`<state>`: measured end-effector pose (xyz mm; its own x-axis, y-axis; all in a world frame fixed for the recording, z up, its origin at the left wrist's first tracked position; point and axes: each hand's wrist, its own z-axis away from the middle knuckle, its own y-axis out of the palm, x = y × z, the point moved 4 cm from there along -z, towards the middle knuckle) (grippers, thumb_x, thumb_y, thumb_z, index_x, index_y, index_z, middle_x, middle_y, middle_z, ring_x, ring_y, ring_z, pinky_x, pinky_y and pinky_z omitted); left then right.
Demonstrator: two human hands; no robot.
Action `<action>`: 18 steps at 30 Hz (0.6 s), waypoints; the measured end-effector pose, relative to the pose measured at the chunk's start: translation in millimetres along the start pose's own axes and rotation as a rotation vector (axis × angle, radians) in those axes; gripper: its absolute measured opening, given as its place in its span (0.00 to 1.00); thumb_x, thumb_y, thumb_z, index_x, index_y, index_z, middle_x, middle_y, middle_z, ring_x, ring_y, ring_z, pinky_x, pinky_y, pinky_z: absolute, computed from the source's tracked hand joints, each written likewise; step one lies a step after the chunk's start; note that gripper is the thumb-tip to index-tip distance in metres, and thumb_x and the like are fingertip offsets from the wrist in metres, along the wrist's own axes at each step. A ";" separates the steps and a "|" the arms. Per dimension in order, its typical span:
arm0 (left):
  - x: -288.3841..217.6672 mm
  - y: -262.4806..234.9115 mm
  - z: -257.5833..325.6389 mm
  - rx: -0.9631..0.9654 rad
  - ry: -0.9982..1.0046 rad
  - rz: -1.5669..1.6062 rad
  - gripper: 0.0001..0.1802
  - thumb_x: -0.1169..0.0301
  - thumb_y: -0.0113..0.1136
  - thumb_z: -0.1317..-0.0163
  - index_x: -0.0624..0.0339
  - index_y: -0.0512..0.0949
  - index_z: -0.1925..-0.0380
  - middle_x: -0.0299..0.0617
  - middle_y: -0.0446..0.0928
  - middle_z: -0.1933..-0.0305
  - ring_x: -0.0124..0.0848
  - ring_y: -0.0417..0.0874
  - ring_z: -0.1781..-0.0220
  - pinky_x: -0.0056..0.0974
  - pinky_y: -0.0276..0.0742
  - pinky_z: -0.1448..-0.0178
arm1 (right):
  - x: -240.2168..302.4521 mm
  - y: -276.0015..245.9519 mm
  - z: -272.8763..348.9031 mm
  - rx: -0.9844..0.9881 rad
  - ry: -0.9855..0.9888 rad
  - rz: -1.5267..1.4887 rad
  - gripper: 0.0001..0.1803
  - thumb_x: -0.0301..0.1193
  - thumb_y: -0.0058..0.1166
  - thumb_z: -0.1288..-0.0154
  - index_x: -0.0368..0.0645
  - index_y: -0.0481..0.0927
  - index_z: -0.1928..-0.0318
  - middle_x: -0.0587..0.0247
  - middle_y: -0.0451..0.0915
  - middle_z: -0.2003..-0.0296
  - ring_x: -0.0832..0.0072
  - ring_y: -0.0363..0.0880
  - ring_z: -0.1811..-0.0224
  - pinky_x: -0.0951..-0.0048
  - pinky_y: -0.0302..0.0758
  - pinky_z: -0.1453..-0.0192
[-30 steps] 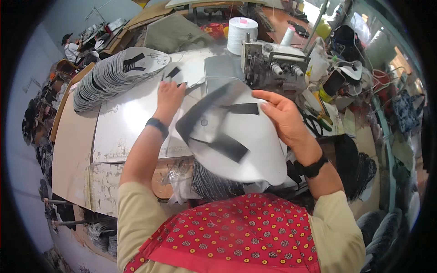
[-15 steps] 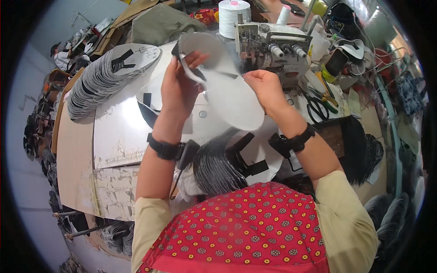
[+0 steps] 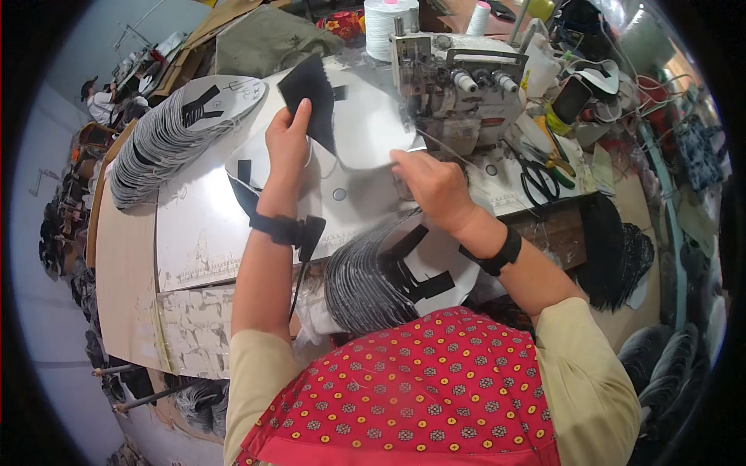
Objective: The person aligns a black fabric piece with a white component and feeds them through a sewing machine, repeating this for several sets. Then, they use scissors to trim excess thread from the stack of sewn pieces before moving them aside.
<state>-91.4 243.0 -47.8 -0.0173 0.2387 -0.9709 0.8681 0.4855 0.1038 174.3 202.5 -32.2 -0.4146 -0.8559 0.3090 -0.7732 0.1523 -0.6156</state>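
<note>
A white sole-shaped fabric piece (image 3: 369,136) with a black fabric panel (image 3: 307,101) at its left end is stretched between my hands, in front of the sewing machine (image 3: 458,93). My left hand (image 3: 289,140) is closed on the black panel, with the thumb on top. With fingers pinched together, my right hand (image 3: 431,182) grips the white piece's lower right edge, close to the machine's needle area. Another white piece with black trim (image 3: 242,186) lies on the machine table beside my left wrist. Nearest me is a stack of black-edged sole pieces (image 3: 373,283).
A second fanned stack of sole pieces (image 3: 159,144) lies at the left. Scissors (image 3: 538,179) and pliers (image 3: 561,163) rest at the machine's right. A white thread cone (image 3: 388,31) stands behind it. Black pieces (image 3: 614,256) hang over the table's right side.
The white piece has turned and come down flatter near the machine, bringing its black panel into view. My right hand has moved down and slightly left, still pinching its edge.
</note>
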 end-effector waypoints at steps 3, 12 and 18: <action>-25.0 -5.2 29.3 -0.014 -0.189 -0.277 0.18 0.59 0.61 0.31 0.65 0.84 0.62 0.32 0.81 0.69 0.19 0.74 0.69 0.27 0.67 0.66 | -3.2 -7.6 -3.7 0.036 0.044 0.073 0.17 0.27 0.64 0.42 0.44 0.78 0.52 0.59 0.77 0.66 0.59 0.82 0.70 0.61 0.78 0.68; -56.4 28.9 127.2 0.640 -0.418 -0.383 0.20 0.60 0.54 0.28 0.68 0.81 0.53 0.43 0.82 0.68 0.27 0.80 0.69 0.31 0.74 0.64 | -29.3 -20.5 -14.5 -0.026 0.115 -0.142 0.15 0.21 0.65 0.46 0.44 0.79 0.57 0.62 0.76 0.63 0.61 0.80 0.71 0.64 0.76 0.69; -53.2 45.8 102.5 0.710 0.201 -0.396 0.22 0.88 0.45 0.39 0.66 0.78 0.47 0.40 0.84 0.62 0.29 0.85 0.54 0.34 0.78 0.55 | -23.5 -32.4 -15.9 0.241 0.519 -0.746 0.09 0.18 0.63 0.40 0.38 0.81 0.59 0.67 0.79 0.73 0.81 0.75 0.78 0.76 0.70 0.74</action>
<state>0.1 166.3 -13.5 -0.4170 0.3400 -0.8429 0.8840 -0.0638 -0.4630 201.5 225.5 -8.0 -0.0591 -0.3553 0.9329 -0.8294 -0.5026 -0.2439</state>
